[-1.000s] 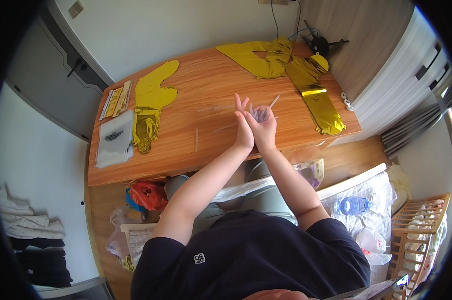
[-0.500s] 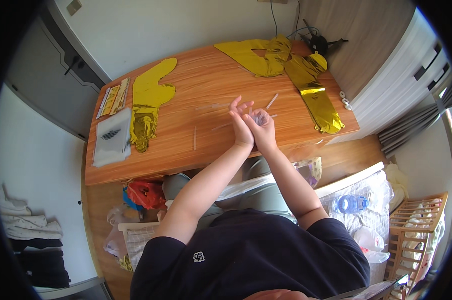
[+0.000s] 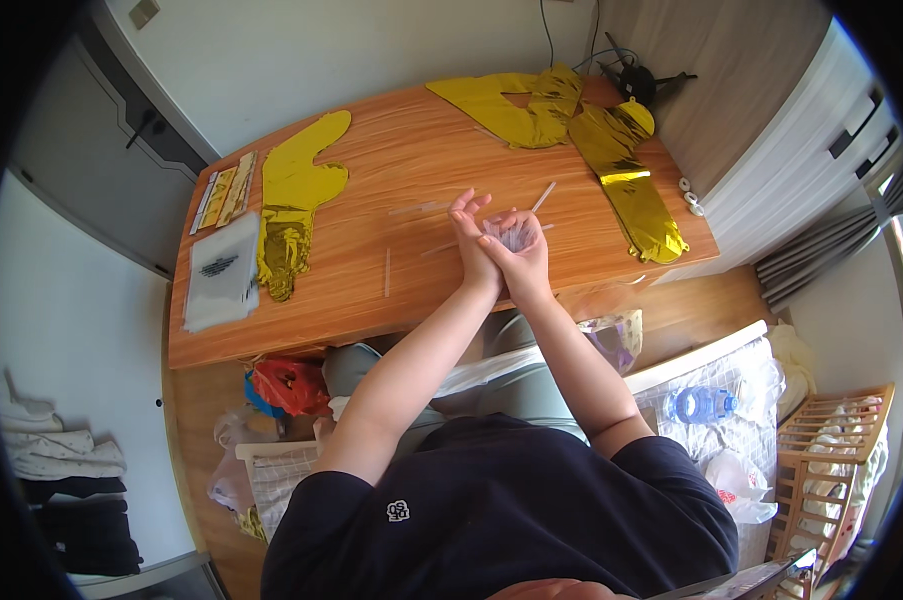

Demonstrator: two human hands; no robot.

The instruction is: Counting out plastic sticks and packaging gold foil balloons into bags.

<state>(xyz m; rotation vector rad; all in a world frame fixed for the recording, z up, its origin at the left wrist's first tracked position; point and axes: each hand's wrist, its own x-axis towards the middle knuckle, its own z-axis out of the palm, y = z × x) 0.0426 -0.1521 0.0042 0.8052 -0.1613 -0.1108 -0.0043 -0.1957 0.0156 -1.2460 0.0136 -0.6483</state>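
Over the near middle of the table, my two hands are cupped together, heels touching. A small bunch of clear, straw-like plastic strips point(image 3: 512, 236) lies in the curved fingers of my right hand point(image 3: 527, 265). My left hand point(image 3: 477, 245) leans against it, fingers loosely bent and apart; I see nothing held in them alone. Similar thin strips lie on the wood around my hands: one slanting strip point(image 3: 544, 195) just beyond the right hand, one upright strip point(image 3: 388, 273) to the left, and a faint strip point(image 3: 418, 208) farther back.
Flat gold foil balloons lie on the wooden table point(image 3: 351, 310): one at left point(image 3: 306, 170), one at the back point(image 3: 501, 105), one at right point(image 3: 641, 205). Clear plastic bags point(image 3: 223, 275) and a printed card point(image 3: 224, 193) sit at the left edge. A black device point(image 3: 633, 85) stands in the far right corner.
My hands have parted slightly at the fingers, so the clear strips in the right hand show more. The balloons on the table stay where they were.
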